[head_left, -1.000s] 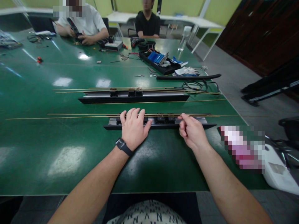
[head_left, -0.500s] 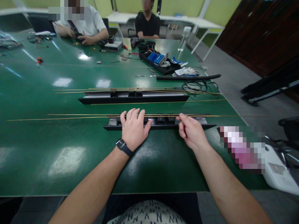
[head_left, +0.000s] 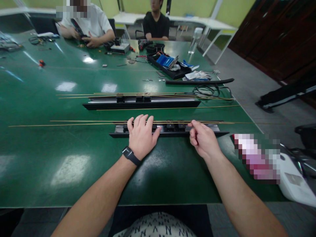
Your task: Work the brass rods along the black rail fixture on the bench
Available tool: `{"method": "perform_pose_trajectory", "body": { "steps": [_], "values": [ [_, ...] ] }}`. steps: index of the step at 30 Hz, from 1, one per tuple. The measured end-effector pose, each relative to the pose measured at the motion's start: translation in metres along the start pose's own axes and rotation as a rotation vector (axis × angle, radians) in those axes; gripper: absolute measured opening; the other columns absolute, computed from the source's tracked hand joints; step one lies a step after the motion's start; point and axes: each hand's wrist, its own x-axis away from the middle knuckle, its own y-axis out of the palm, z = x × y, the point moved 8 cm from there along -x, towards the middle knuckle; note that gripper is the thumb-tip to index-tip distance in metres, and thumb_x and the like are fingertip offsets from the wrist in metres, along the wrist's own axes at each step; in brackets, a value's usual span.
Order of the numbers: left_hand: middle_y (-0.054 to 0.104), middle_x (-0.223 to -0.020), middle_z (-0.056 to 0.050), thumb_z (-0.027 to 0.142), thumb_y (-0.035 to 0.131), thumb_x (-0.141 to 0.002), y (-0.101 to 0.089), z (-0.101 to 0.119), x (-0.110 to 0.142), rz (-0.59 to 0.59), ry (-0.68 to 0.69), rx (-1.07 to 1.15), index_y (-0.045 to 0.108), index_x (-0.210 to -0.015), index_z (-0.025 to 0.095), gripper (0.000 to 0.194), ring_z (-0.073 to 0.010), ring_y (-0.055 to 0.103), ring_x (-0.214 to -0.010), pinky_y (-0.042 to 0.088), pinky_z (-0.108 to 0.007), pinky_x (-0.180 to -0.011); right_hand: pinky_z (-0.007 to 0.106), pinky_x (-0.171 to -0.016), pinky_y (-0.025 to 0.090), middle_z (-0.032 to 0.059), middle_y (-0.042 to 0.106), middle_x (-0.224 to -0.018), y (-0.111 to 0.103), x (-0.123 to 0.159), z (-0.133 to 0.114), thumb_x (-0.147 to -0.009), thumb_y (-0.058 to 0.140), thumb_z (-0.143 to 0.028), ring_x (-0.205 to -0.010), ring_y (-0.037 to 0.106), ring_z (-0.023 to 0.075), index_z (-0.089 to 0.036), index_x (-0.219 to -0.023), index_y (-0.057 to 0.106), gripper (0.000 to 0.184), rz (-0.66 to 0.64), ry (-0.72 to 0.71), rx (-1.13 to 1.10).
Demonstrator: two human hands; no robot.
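A black rail with a silvery channel [head_left: 161, 134] lies crosswise in front of me, with small black blocks [head_left: 170, 126] set along it. Thin brass-coloured rods [head_left: 81, 124] run lengthwise over the rail and stick out far past both ends. My left hand [head_left: 142, 136], a dark watch on its wrist, rests spread over the rail's left part, fingertips on the rods and blocks; its fingers are apart. At the rail's right part my right hand [head_left: 203, 138] is closed, thumb and forefinger pinching a thin rod; the exact grip is partly hidden.
Beyond lies a second black rail [head_left: 140, 105] with more rods. Farther back are a black strip [head_left: 199, 81], a coiled cable [head_left: 207, 90], gloves [head_left: 196, 75] and a black tray [head_left: 170, 67]. A white device [head_left: 296, 181] sits at right. Two people sit across the table [head_left: 86, 184].
My right hand has shifted very slightly right, and the pinched rod's left end has crept right with it. My left hand stays in place.
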Motion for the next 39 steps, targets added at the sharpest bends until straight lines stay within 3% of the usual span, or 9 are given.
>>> {"method": "perform_pose_trajectory", "body": {
  "steps": [8,29,39],
  "values": [
    [0.065,-0.14,-0.016,0.047,0.055,-0.1,0.0001,-0.0002,0.0002,0.005,0.001,-0.003,0.063,-0.135,0.017,0.046,-0.0348,0.051,-0.138,0.025,-0.057,-0.121,0.017,-0.028,0.02,-0.0054,0.053,-0.048,0.0006,0.0006,0.001,-0.08,0.083,-0.052,-0.029,0.038,0.0051,-0.015,-0.089,0.068,0.042,-0.016,0.018,0.064],
    [0.065,-0.14,-0.016,0.046,0.055,-0.1,-0.0004,-0.0004,0.0001,0.01,0.008,-0.006,0.063,-0.134,0.017,0.045,-0.0345,0.052,-0.137,0.025,-0.057,-0.12,0.017,-0.028,0.02,-0.0057,0.053,-0.048,-0.0027,-0.0008,0.0017,-0.084,0.081,-0.045,-0.028,0.036,0.0051,-0.015,-0.085,0.067,0.032,0.006,-0.004,-0.008],
    [0.065,-0.14,-0.016,0.047,0.056,-0.1,-0.0007,0.0,0.0004,0.011,0.009,-0.011,0.063,-0.134,0.018,0.045,-0.0348,0.052,-0.137,0.025,-0.057,-0.121,0.017,-0.028,0.02,-0.0048,0.053,-0.048,0.0005,-0.0003,0.0015,-0.082,0.083,-0.05,-0.029,0.038,0.0053,-0.014,-0.087,0.07,0.038,-0.016,0.011,0.054]
  ]
}}
